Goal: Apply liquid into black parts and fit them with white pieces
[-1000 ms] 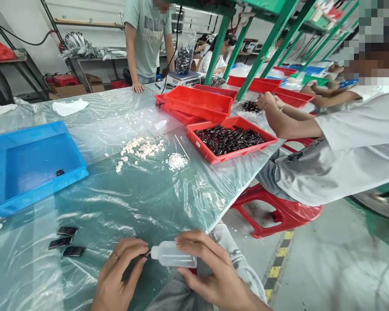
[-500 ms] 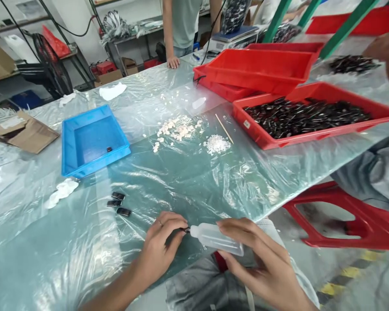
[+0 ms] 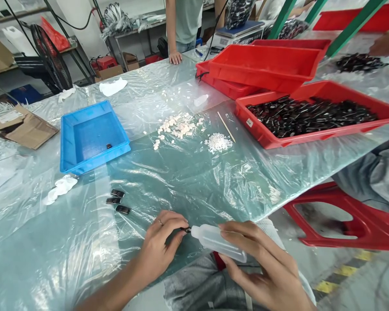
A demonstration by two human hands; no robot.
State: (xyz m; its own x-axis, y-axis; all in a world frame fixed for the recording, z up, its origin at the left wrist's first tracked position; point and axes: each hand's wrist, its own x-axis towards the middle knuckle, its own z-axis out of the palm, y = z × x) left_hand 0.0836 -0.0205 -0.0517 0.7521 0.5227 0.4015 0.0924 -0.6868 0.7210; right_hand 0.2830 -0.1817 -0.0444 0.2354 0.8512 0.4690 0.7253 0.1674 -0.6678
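We are holding one bottle (image 3: 214,241);
our left hand (image 3: 159,242) is pinching a dark piece (image 3: 185,230) at its tip; our right hand (image 3: 266,264) is grasping its body.

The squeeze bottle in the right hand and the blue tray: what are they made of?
The squeeze bottle looks like plastic, probably soft: milky, translucent walls with a slight sheen. The blue tray seems rigid moulded plastic, smooth and semi-glossy: even colour, straight raised walls.
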